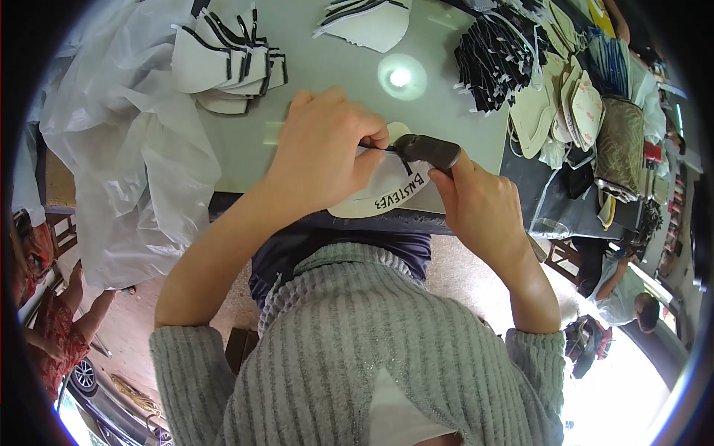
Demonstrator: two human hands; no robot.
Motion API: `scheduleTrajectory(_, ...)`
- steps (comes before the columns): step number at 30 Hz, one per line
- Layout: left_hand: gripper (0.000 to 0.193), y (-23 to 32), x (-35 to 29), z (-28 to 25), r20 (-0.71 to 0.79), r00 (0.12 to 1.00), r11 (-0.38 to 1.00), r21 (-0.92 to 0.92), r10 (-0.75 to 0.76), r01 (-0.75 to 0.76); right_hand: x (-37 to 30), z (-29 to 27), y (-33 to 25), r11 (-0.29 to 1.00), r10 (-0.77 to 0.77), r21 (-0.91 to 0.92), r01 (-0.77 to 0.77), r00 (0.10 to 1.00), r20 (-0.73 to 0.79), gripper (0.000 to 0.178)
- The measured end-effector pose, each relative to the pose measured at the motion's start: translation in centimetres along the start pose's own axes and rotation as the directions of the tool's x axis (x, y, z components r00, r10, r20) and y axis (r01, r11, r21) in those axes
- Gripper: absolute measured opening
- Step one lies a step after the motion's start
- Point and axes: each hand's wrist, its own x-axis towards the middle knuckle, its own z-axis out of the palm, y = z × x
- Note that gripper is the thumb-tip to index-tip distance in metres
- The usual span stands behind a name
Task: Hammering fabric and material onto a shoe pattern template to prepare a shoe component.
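A pale, curved flat piece (pixel 370 206) with dark lettering lies at the table's near edge, partly under my hands. My left hand (pixel 327 145) pinches a thin black strip (pixel 364 143) along the piece's upper edge; the fingertips partly hide it. My right hand (pixel 480 201) is closed around a hammer, its handle mostly hidden by the fingers. The dark hammer head (pixel 431 150) rests on or just above the piece, close beside my left fingertips; contact cannot be made out.
White pieces with black edging (pixel 223 67) lie at the far left, beside crumpled clear plastic (pixel 134 149). Another stack (pixel 372 26) is at the back. Black strips (pixel 498 56) and cream pieces (pixel 573 104) pile at the right. Other people sit off to both sides.
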Motion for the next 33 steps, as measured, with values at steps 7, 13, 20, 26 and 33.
scheduleTrajectory(7,0.009,-1.0,-1.6,1.6,-0.15,0.984,0.994,-0.035,0.1,-0.107,-0.2,-0.2,-0.1,0.998,0.002,0.07,-0.002,1.0,0.009,0.029)
scheduleTrajectory(13,0.017,-1.2,-1.5,1.7,-0.149,0.93,0.94,0.108,0.337,-0.324,0.0,-0.2,0.1,0.999,-0.002,0.035,0.0,0.999,0.038,0.028)
scheduleTrajectory(20,0.018,-1.1,-1.4,1.9,-0.159,0.918,0.93,0.117,0.364,-0.349,0.4,-1.1,-0.3,0.992,-0.048,0.111,0.052,0.998,-0.04,0.027)
scheduleTrajectory(26,0.02,-0.8,-1.6,1.8,-0.139,0.936,0.945,0.1,0.322,-0.31,0.7,-1.8,-0.2,0.994,-0.054,0.092,0.062,0.995,-0.08,0.03)
scheduleTrajectory(33,0.023,-1.1,-1.6,1.4,-0.142,0.947,0.957,0.054,0.288,-0.284,0.6,-0.3,-0.5,0.998,-0.036,-0.044,0.039,0.997,0.063,0.034)
